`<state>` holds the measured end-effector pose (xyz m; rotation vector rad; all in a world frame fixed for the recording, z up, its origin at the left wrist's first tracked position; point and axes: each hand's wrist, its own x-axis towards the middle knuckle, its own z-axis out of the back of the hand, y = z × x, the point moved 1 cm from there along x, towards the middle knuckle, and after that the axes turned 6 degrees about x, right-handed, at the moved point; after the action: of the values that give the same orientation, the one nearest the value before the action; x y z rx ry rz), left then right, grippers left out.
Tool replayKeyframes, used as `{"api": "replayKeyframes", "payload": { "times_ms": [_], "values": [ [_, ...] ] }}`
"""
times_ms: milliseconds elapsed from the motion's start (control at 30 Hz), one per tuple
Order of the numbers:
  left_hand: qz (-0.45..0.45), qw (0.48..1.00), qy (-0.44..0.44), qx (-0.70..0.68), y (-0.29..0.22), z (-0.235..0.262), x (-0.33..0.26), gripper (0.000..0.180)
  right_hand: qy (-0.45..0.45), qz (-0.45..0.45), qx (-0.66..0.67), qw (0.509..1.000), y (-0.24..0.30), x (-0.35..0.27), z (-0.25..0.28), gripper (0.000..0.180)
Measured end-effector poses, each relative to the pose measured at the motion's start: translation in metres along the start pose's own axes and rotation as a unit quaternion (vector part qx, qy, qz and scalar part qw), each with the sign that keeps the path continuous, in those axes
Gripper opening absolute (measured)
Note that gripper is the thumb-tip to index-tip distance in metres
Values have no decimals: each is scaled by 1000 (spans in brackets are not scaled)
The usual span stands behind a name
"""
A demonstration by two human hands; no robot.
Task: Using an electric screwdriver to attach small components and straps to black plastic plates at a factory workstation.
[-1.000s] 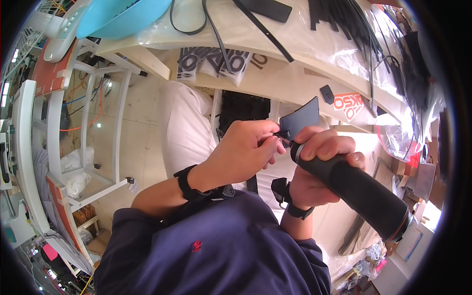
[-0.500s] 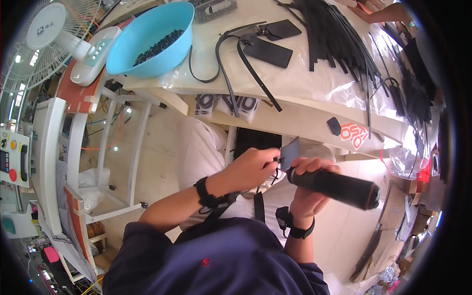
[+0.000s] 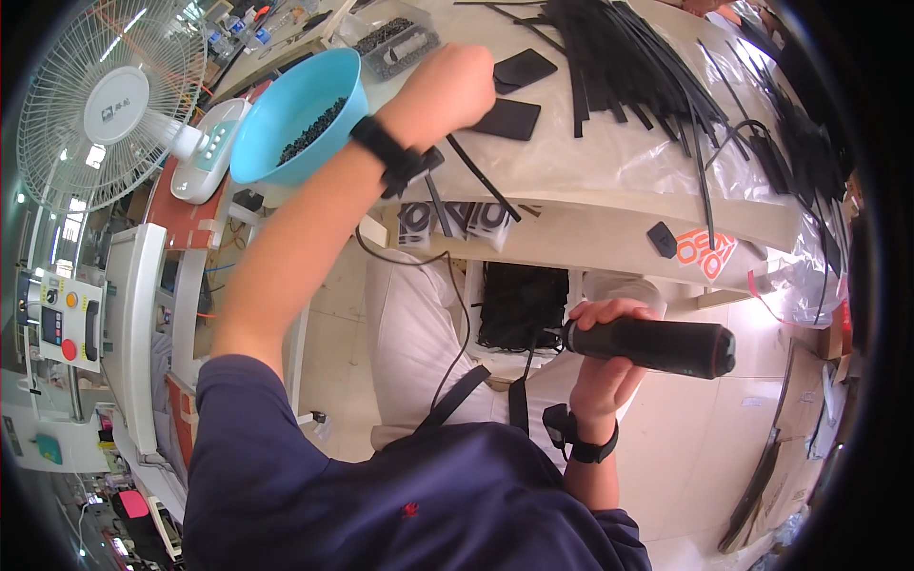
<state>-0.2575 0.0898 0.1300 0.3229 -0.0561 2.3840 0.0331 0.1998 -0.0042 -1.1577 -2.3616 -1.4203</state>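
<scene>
My left hand (image 3: 459, 84) reaches up over the white table (image 3: 590, 233), curled into a fist beside a flat black plate (image 3: 511, 119). Its fingers are turned away, so I cannot see whether they hold anything. A second black plate (image 3: 526, 67) lies just beyond. My right hand (image 3: 602, 366) stays low over my lap, gripping a thick black cylindrical power tool (image 3: 666, 344) that lies level and points right. A thin black cord (image 3: 447, 314) hangs down in front of my white apron.
A blue bowl (image 3: 276, 100) of small black parts stands left of my left wrist. Many long black strips (image 3: 633, 57) cover the table's right side. A white fan (image 3: 109, 105) and a control box (image 3: 62, 319) stand at the left. Cardboard (image 3: 795, 419) lies at the right.
My left hand has left the tool's tip and moved up onto the table. The black plate that it held at the tool is gone from there. My right hand still holds the tool.
</scene>
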Motion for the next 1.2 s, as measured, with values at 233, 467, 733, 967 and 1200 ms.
{"api": "replayKeyframes", "payload": {
  "times_ms": [233,467,733,967,1200],
  "values": [
    [-47,997,40,47,27,-38,34,20,40,7,8,999,4,-5,2,57],
    [-41,998,27,37,20,-4,33,23,35,10,4,999,14,2,4,59],
    [126,738,225,-624,-74,32,-126,18,11,116,45,992,62,30,-3,66],
    [134,521,265,-800,-123,-14,-208,21,84,100,89,987,64,30,-30,62],
    [148,520,229,-809,-133,-20,-227,22,87,115,37,989,46,15,-35,66]
  ]
}}
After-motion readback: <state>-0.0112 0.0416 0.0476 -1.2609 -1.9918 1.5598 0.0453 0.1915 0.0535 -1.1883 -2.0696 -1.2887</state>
